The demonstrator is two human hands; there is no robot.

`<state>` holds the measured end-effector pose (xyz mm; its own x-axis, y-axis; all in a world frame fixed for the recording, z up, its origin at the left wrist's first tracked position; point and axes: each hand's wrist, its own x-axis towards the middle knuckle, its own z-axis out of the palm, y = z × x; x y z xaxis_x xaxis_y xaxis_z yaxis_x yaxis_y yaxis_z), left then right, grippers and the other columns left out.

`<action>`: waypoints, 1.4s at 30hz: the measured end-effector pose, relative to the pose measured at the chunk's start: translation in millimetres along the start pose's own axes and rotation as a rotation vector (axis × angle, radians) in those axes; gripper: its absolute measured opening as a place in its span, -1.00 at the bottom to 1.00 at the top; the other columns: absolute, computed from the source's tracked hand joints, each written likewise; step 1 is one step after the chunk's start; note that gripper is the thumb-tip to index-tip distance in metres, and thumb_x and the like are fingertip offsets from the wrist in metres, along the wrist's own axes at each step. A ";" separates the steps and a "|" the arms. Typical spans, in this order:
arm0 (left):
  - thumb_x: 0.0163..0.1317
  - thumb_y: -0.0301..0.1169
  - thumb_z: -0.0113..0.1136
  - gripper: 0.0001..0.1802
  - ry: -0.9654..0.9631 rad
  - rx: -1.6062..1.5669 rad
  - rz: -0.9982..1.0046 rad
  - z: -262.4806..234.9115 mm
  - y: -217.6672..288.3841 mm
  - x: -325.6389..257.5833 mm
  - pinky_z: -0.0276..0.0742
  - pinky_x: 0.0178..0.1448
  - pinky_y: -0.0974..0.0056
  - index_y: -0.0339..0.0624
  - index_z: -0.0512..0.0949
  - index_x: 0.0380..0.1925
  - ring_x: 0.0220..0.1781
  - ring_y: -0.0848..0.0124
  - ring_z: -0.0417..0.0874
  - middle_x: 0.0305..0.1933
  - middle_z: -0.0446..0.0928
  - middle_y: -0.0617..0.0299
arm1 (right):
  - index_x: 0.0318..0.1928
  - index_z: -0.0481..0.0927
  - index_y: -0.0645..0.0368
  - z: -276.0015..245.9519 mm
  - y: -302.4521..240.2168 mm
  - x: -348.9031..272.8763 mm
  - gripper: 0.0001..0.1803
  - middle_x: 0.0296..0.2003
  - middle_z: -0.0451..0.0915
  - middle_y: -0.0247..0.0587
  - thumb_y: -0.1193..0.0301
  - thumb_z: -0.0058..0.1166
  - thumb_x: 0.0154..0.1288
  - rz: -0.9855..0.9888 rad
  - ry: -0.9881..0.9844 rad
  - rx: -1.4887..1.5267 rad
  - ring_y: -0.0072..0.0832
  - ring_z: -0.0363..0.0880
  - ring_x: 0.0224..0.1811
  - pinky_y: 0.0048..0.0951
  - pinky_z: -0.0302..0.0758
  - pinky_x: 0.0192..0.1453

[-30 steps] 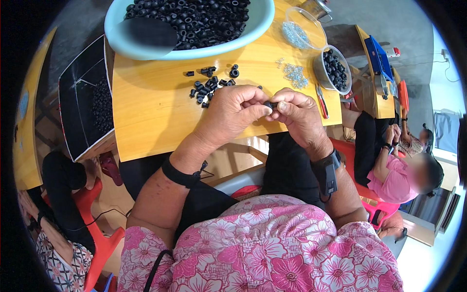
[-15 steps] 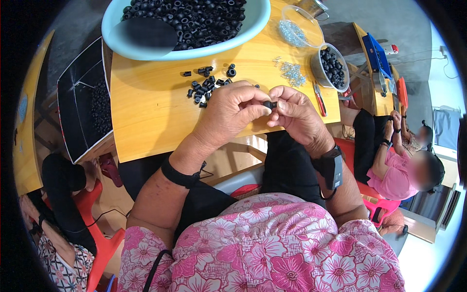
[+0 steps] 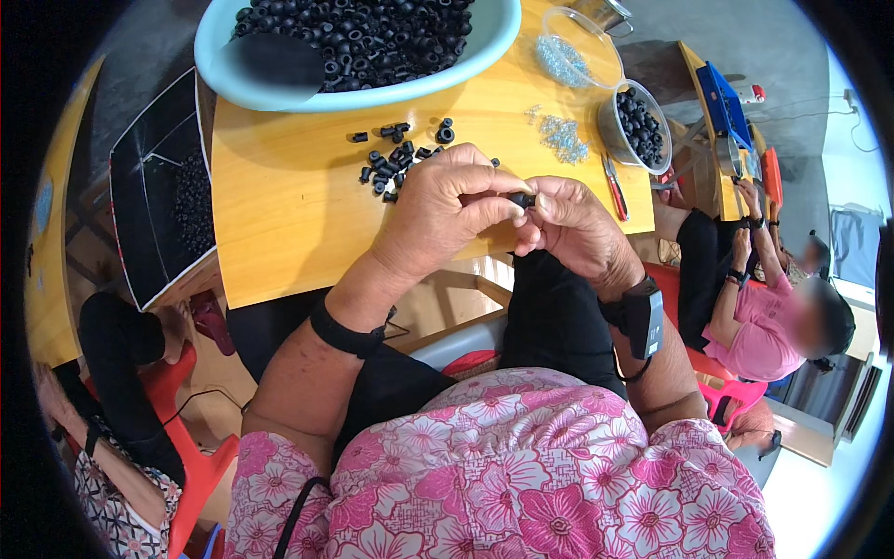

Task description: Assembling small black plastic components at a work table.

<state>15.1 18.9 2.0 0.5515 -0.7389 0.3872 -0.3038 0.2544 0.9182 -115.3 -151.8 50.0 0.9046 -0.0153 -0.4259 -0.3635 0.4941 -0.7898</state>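
A small black rubber piece [image 3: 522, 199] is pinched between the fingertips of both hands, just above the table's near edge. My left hand [image 3: 445, 207] grips it from the left with thumb and forefinger. From the right, my right hand [image 3: 570, 224] closes on its other end; those fingertips hide part of it. Several loose black rubber pieces [image 3: 380, 171] lie on the wooden table [image 3: 289, 186] beyond my left hand. A heap of tiny clear-blue parts [image 3: 564, 140] lies farther right, near red-handled tweezers or a similar slim tool [image 3: 615, 191].
A light-blue basin [image 3: 372, 101] full of black rubber pieces stands at the far side. Right of it are a clear tub of tiny parts [image 3: 562, 61] and a tub of black pieces [image 3: 641, 130]. A black-lined box [image 3: 158, 186] stands left; co-workers sit at both sides.
Both hands have shifted very slightly right with the black piece, and my right fingers have curled closer around it. At right, a co-worker's hand has risen toward the other table.
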 end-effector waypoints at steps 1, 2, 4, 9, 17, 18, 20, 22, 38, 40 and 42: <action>0.10 -0.49 0.45 -0.78 -0.001 0.000 -0.001 0.4 0.5 -0.8 0.47 -0.21 0.41 -0.16 0.75 -0.20 -0.33 0.50 0.53 -0.39 0.53 0.31 | 0.00 0.59 0.31 -0.1 0.2 0.4 -0.63 -0.25 0.64 -0.26 0.26 0.23 0.38 -0.008 -0.007 -0.004 -0.56 0.62 -0.31 -0.38 0.67 -0.07; 0.10 -0.51 0.45 -0.77 0.007 -0.051 -0.054 1.3 1.6 -2.0 0.48 -0.21 0.43 -0.17 0.75 -0.20 -0.33 0.53 0.53 -0.38 0.54 0.32 | 0.00 0.59 0.31 0.3 0.4 0.7 -0.63 -0.25 0.64 -0.26 0.26 0.23 0.38 -0.008 -0.006 -0.004 -0.56 0.62 -0.31 -0.38 0.67 -0.07; 0.10 -0.53 0.45 -0.77 0.014 -0.100 -0.111 1.7 2.2 -2.1 0.48 -0.22 0.44 -0.18 0.74 -0.20 -0.33 0.55 0.53 -0.36 0.54 0.34 | 0.00 0.59 0.32 0.4 -0.1 1.5 -0.63 -0.26 0.64 -0.26 0.27 0.23 0.38 -0.009 0.008 -0.018 -0.56 0.62 -0.31 -0.37 0.66 -0.06; 0.09 -0.56 0.45 -0.78 -0.021 -0.061 -0.085 -0.9 2.3 -1.6 0.46 -0.26 0.48 -0.20 0.74 -0.22 -0.35 0.60 0.52 -0.35 0.53 0.35 | 0.00 0.60 0.33 2.5 -2.5 0.8 -0.62 -0.28 0.65 -0.26 0.28 0.25 0.35 0.003 0.041 -0.059 -0.55 0.62 -0.32 -0.36 0.66 -0.06; 0.07 -0.57 0.45 -0.80 -0.041 -0.113 -0.111 -1.1 4.2 -1.7 0.38 -0.32 0.49 -0.21 0.74 -0.26 -0.39 0.62 0.45 -0.38 0.51 0.37 | -0.02 0.60 0.33 -2.5 2.9 0.8 -0.60 -0.29 0.64 -0.27 0.24 0.27 0.34 0.016 0.008 -0.029 -0.56 0.61 -0.31 -0.36 0.66 -0.06; 0.07 -0.58 0.44 -0.81 -0.041 -0.107 -0.118 -1.1 3.6 -1.8 0.38 -0.32 0.49 -0.21 0.74 -0.26 -0.39 0.62 0.45 -0.38 0.51 0.37 | -0.04 0.61 0.32 -2.2 3.5 0.8 -0.60 -0.29 0.64 -0.27 0.22 0.27 0.35 0.028 0.005 -0.024 -0.56 0.61 -0.31 -0.36 0.66 -0.07; 0.07 -0.57 0.44 -0.81 -0.044 -0.122 -0.120 -0.3 3.7 -1.0 0.37 -0.32 0.49 -0.21 0.74 -0.26 -0.39 0.62 0.44 -0.38 0.51 0.37 | -0.05 0.61 0.32 -1.9 3.6 0.2 -0.60 -0.29 0.64 -0.27 0.20 0.26 0.36 0.040 0.002 -0.019 -0.56 0.61 -0.31 -0.35 0.66 -0.08; 0.08 -0.57 0.44 -0.81 -0.047 -0.137 -0.124 -0.2 4.8 -1.4 0.37 -0.32 0.49 -0.22 0.74 -0.26 -0.39 0.62 0.44 -0.38 0.51 0.37 | -0.07 0.61 0.31 -1.2 3.8 -1.3 -0.60 -0.29 0.63 -0.27 0.18 0.25 0.37 0.043 -0.006 -0.028 -0.56 0.61 -0.31 -0.35 0.67 -0.09; 0.15 -0.38 0.46 -0.42 -0.134 -0.125 -0.220 -2.5 12.3 -0.4 0.44 -0.22 0.50 -0.25 0.57 0.20 -0.32 0.62 0.43 -0.27 0.45 0.36 | 0.02 0.59 0.40 29.9 -8.2 -5.9 -0.72 -0.24 0.65 -0.22 0.52 0.12 0.34 -0.232 0.257 -0.660 -0.57 0.61 -0.24 -0.49 0.58 -0.10; 0.17 -0.34 0.45 -0.42 -0.143 -0.132 -0.226 -2.4 12.5 0.8 0.45 -0.20 0.49 -0.27 0.56 0.20 -0.31 0.61 0.44 -0.25 0.46 0.33 | 0.01 0.61 0.34 32.8 -6.3 -7.6 -0.71 -0.27 0.66 -0.17 0.57 0.18 0.27 -0.326 0.334 -0.924 -0.50 0.62 -0.26 -0.47 0.57 -0.08; 0.21 -0.32 0.42 -0.44 -0.157 -0.136 -0.189 -2.3 12.7 1.7 0.47 -0.18 0.47 -0.29 0.55 0.20 -0.29 0.58 0.46 -0.23 0.47 0.30 | 0.00 0.61 0.31 34.0 -7.3 -7.5 -0.69 -0.27 0.66 -0.14 0.58 0.20 0.22 -0.379 0.346 -1.043 -0.43 0.63 -0.26 -0.44 0.57 -0.07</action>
<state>13.9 22.3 14.6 0.4584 -0.8659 0.2003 -0.0942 0.1768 0.9797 -111.8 -125.7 74.0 0.9441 -0.3250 -0.0554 -0.2352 -0.5462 -0.8040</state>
